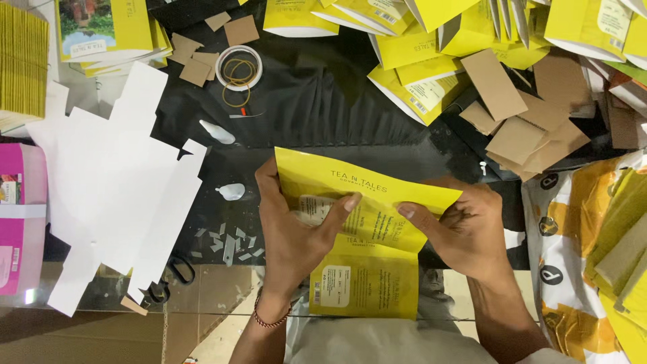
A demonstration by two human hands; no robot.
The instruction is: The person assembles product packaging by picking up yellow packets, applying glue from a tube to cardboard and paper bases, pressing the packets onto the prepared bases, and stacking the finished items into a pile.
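Centrally in the head view, both hands grip a yellow carton (367,232), a flat printed box blank partly folded, held just above the near edge of the dark table (317,101). The left hand (293,226) comes up from the bottom edge with its forearm nearly vertical, a beaded bracelet (271,318) round the wrist; its fingers curl behind the carton's left edge while the thumb stretches across the front face, so the hand is closed on the carton. The right hand (465,229) enters from the lower right with the forearm slanting inward; its thumb presses on the front near the fold, and the other fingers wrap behind the right edge, likewise clamped on the carton. The two thumbs point toward each other, near but apart. The carton's upper panel tilts away from the lower one, which hangs down toward the person's lap. To the left lie white blanks (114,182) spread flat, with scissors (172,276) partly under them. A tape roll (238,67) holding rubber bands sits at the far side, beside brown card pieces (195,57). More yellow cartons (431,40) pile up at the far right, next to larger brown cards (519,118). A pink box (20,219) stands at the left edge.
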